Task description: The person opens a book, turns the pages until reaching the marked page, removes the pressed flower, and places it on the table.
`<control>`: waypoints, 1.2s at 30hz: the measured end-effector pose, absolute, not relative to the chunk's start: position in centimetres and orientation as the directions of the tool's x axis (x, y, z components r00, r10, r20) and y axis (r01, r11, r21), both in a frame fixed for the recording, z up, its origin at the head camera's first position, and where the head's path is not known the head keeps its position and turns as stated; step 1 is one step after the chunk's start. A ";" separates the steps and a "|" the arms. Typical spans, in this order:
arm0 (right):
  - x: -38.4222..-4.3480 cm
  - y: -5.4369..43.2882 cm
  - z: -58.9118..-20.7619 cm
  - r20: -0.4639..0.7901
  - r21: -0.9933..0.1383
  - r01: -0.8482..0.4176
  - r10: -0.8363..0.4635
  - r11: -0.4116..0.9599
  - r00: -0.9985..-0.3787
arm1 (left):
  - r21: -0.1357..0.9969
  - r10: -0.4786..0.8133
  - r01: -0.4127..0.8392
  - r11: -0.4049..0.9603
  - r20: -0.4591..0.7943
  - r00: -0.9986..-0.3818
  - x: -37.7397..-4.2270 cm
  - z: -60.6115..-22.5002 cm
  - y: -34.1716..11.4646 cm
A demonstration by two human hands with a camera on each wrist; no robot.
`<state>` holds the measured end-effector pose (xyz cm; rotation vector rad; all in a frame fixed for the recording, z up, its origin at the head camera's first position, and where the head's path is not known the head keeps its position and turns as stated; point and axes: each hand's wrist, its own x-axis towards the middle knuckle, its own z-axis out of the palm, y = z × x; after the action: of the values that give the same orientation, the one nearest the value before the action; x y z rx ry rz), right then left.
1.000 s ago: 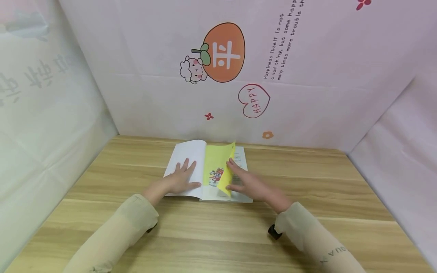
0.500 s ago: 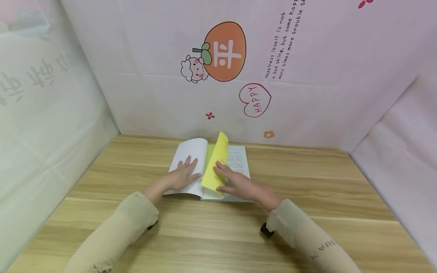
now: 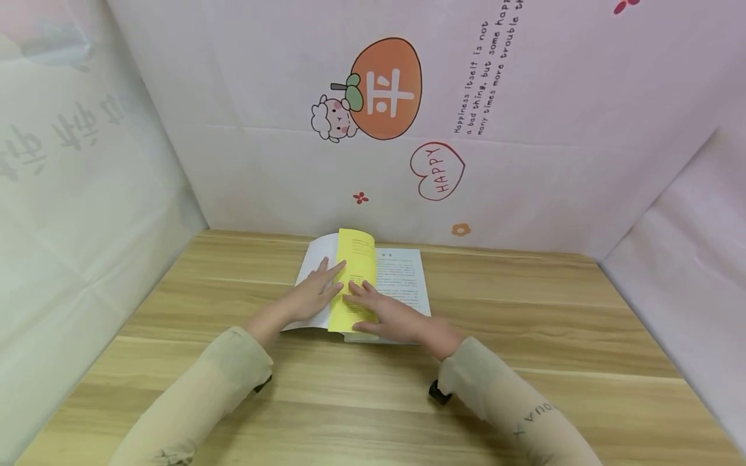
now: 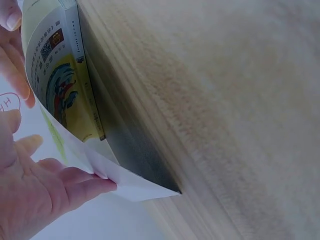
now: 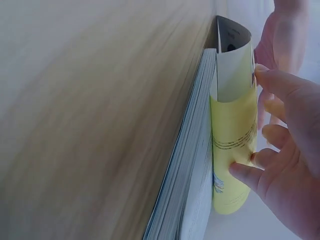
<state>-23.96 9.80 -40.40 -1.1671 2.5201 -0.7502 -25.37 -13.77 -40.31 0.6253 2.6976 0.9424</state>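
Note:
A thick paperback book [image 3: 405, 275] lies spread on the table, its printed page facing up on the right. Over to the left curves a yellow leaf [image 3: 358, 255] with small print, partly covering the white inside of the front cover [image 3: 319, 249]. My left hand [image 3: 309, 298] rests with spread fingers on that white cover, fingertips at the yellow leaf's edge. Straight fingers of my right hand [image 3: 396, 317] press on the yellow leaf. In the left wrist view, the lifted cover's colourful outside [image 4: 65, 95] shows beneath. The right wrist view shows the book's page block [image 5: 192, 145] side-on.
The wooden table [image 3: 361, 401] extends in front of the book and to both sides. Close behind the book stands a white cloth wall [image 3: 262, 181] with printed cartoons. More cloth hangs at left and right. A black wrist strap [image 3: 440, 393] shows below the right sleeve.
My right hand has moved left, swinging the yellow leaf from the right side over onto the white cover. The printed page underneath is uncovered. My left hand has stayed on the cover, shifting slightly.

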 end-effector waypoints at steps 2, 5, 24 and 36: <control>-23.9 9.5 -40.3 -0.017 -0.545 -0.647 -0.778 0.534 -0.628 | 0.637 0.458 0.313 0.704 -0.070 -0.886 -25.3 -40.2 -13.8; -23.9 9.1 -40.3 -0.021 -0.532 -0.662 -0.790 0.528 -0.613 | 0.638 0.459 0.312 0.704 -0.074 -0.885 -25.2 -40.2 -13.8; -23.6 10.5 -39.8 -0.036 -0.554 -0.630 -0.772 0.544 -0.634 | 0.535 0.435 0.286 0.795 -0.175 -0.884 -25.3 -40.1 -13.5; -24.2 15.7 -40.4 -0.244 -0.484 -0.509 -0.669 0.711 -0.702 | 0.428 0.332 0.211 0.879 -0.229 -0.915 -26.0 -40.0 -13.3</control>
<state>-24.22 15.75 -40.43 -0.9102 2.5138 -0.5406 -26.04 -13.33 -39.96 0.4077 2.7515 0.5790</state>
